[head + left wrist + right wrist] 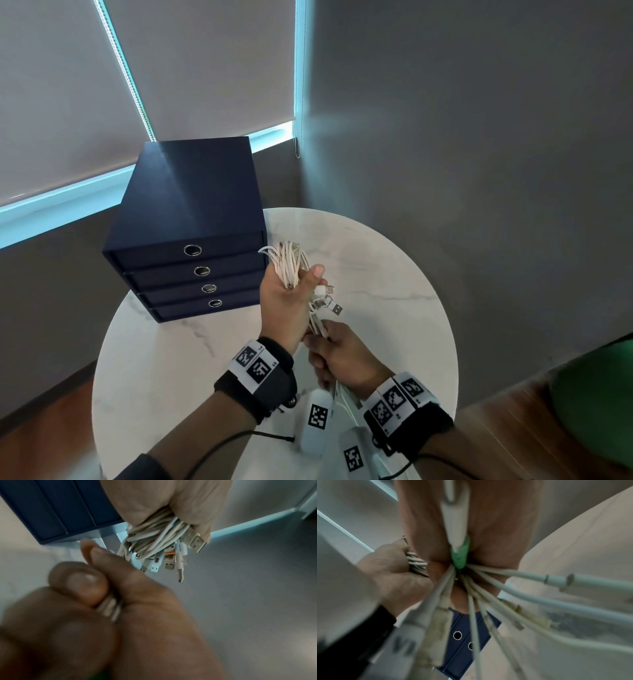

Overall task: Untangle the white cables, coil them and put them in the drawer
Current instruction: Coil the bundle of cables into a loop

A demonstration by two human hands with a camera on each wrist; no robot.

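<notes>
The left hand [286, 301] grips the looped white cables [289, 262] above the table's [394, 274] middle, likely keeping the coil from springing loose, while the right hand [342, 356] clenches their trailing ends to draw them taut. The drawer unit [191, 240], shut, stands at the round marble table's far left edge, beside grey walls and blinds [205, 68].

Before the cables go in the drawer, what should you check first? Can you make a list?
1. Left hand holds the coiled white cables: ok.
2. Right hand grips the loose cable ends: ok.
3. All cables coiled: not ok, plug ends hang loose.
4. A drawer is open: not ok, all four on the blue drawer box are closed.
5. Cables untangled: cannot tell.
</notes>
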